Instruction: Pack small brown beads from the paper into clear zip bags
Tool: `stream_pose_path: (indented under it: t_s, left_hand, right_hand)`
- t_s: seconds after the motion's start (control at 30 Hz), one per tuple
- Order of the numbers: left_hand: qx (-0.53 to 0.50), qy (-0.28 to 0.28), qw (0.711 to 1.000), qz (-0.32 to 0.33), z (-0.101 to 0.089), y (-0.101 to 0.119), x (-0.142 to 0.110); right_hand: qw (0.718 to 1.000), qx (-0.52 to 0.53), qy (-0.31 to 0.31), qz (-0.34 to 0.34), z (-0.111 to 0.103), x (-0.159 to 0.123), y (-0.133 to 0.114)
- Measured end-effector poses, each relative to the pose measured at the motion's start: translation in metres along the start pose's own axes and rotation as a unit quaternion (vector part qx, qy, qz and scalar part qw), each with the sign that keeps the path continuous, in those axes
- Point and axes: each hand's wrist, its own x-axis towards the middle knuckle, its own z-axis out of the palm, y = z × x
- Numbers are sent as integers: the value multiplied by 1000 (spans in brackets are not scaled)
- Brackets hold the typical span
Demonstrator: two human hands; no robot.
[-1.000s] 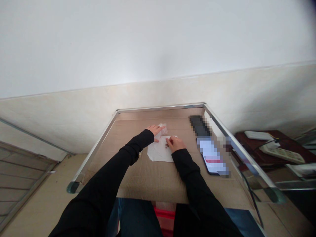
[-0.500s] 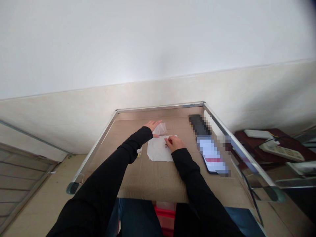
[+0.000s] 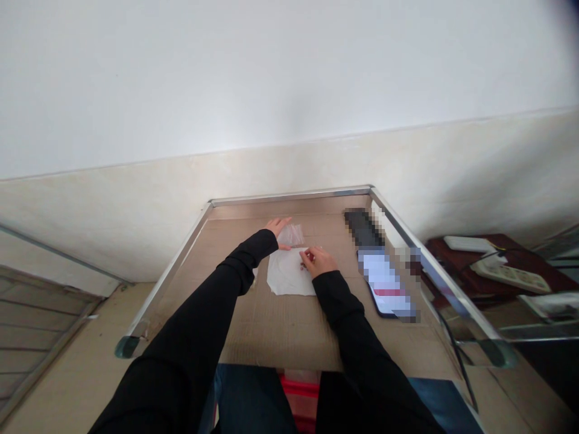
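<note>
A white sheet, paper or thin cloth, lies flat on the cardboard tabletop. My right hand is over its right side, thumb and fingers pinched together, with something small and reddish at the fingers. Tiny brownish pieces show just under the fingertips, too small to name. My left hand has its fingers and thumb spread apart at the left of a clear plastic bag beyond the sheet. Whether it touches the bag is hard to see.
A lit phone, partly pixelated, lies right of my right hand, with a dark pixelated object beyond it. A metal frame borders the table. At the far right, a power strip rests on a dark red surface.
Both hands stay almost in place over the same spots. Between my right fingers a small reddish bit now shows more clearly. The whole view has shifted slightly.
</note>
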Motion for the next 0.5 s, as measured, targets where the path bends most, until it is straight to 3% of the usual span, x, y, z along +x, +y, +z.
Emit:
stream_pose_path:
  t_s: [0.13,0.27,0.37,0.5]
  left_hand:
    - [49,21,998,20,-22,-7,-24]
    - [95,11,995,-27,-42,-22,-64]
    - [102,-24,993,-59,-42,-35,-98]
    - [93,-73,987,-108,-30,-45,-132]
  right_hand:
    - [1000,3,5,5,-2,1,-1]
    - [1000,6,0,16,-3,2,-2]
    - [1000,8,3,23,-2,2,-2]
    - [1000,5,8,26,-1,2,-2]
